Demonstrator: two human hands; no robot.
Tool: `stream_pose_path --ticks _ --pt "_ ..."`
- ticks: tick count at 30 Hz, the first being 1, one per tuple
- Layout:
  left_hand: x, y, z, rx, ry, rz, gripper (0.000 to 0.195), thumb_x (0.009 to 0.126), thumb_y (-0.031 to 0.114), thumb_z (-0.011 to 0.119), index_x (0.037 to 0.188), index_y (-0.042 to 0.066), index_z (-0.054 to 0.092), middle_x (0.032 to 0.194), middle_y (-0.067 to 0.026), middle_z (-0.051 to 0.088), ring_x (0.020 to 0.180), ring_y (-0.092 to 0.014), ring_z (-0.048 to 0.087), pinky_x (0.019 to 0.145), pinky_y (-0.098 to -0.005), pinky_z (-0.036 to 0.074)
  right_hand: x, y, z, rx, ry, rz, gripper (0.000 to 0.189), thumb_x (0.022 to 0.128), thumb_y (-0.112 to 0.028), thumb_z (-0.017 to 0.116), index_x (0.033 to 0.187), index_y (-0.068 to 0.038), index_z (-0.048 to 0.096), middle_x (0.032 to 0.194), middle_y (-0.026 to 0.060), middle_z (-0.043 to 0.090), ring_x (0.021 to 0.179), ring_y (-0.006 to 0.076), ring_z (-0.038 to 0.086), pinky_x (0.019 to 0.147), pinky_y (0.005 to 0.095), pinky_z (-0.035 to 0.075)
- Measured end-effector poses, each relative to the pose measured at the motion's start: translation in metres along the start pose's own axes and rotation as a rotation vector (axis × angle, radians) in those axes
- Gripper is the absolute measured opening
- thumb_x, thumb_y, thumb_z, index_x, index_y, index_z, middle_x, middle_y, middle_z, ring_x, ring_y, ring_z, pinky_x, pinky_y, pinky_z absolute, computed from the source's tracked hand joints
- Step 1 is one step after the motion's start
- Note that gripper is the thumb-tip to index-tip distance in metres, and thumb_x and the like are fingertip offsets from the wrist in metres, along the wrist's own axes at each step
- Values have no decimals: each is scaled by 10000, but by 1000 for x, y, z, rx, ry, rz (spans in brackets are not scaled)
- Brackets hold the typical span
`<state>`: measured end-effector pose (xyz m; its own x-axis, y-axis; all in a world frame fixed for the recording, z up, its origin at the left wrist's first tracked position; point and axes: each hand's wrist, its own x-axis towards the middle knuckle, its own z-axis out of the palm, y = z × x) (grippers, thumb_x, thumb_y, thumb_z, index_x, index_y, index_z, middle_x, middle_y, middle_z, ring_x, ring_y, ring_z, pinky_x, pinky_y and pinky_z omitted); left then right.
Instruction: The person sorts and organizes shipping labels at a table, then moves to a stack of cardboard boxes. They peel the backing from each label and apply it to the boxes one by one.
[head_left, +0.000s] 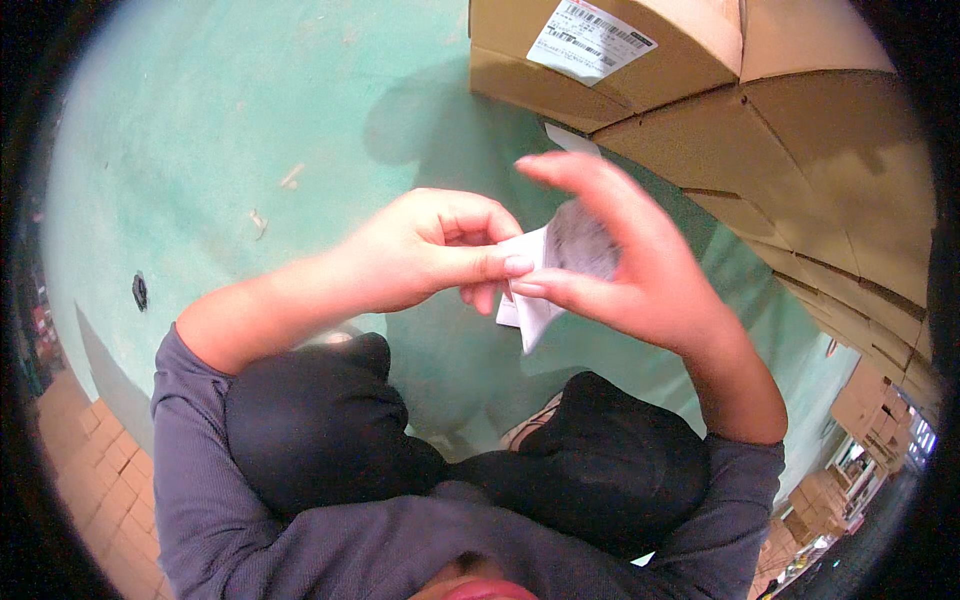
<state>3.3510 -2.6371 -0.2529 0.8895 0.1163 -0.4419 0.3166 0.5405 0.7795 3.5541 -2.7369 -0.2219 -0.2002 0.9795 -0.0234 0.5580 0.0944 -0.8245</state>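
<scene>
A small folded white paper (534, 319) with print on one side is pinched between the thumb and fingers of my left hand (450, 251). My right hand (622, 255) is at the paper's right side, its thumb at the paper near my left thumb and its fingers spread above, blurred. A greyish face of the paper shows between the right thumb and fingers. Both hands are over the green floor, beyond my bent knees in black trousers.
Cardboard boxes (825, 142) are stacked along the right, the nearest one bearing a printed label (591, 41). A pale slip (571, 139) lies at their base. Small scraps (292, 176) and a dark object (139, 291) lie on the green floor (225, 112). More cartons stand at lower left and lower right.
</scene>
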Motion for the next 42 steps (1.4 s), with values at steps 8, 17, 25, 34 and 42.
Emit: stream_pose_path --ticks 8,17,25,34,42 --pt "-3 2 -6 -47 -124 20 166 939 122 548 1010 -21 593 849 -86 657 742 -141 642 674 -269 523 -3 16 -8 166 -135 15 171 747 -155 739 804 -57 611 809 34 610 825 191 591 982 404 378" --pt "-5 8 -4 -6 -135 -31 168 902 98 595 1032 -7 578 924 -77 653 781 -115 623 720 -253 521 -5 15 -11 167 -180 3 155 743 -148 735 753 -64 605 764 24 609 779 197 587 1001 448 355" --pt "-4 8 -3 19 -145 -9 150 901 91 595 1019 0 581 909 -67 648 824 -109 615 727 -254 524 -4 17 -12 151 -193 -14 157 741 -152 736 738 -64 606 741 25 602 758 202 576 981 445 367" --pt "-2 9 -3 -25 -173 -42 143 905 106 597 1011 11 587 915 -67 655 791 -103 614 708 -245 517 -4 18 -9 201 -195 -11 167 741 -155 739 729 -64 600 745 17 607 760 188 574 980 441 365" --pt "-1 4 -2 -74 -150 -12 109 909 103 592 983 23 580 882 -56 648 750 -97 604 680 -235 507 1 19 -4 131 -134 -67 230 722 -164 752 855 -56 600 942 74 617 920 233 579 986 415 373"
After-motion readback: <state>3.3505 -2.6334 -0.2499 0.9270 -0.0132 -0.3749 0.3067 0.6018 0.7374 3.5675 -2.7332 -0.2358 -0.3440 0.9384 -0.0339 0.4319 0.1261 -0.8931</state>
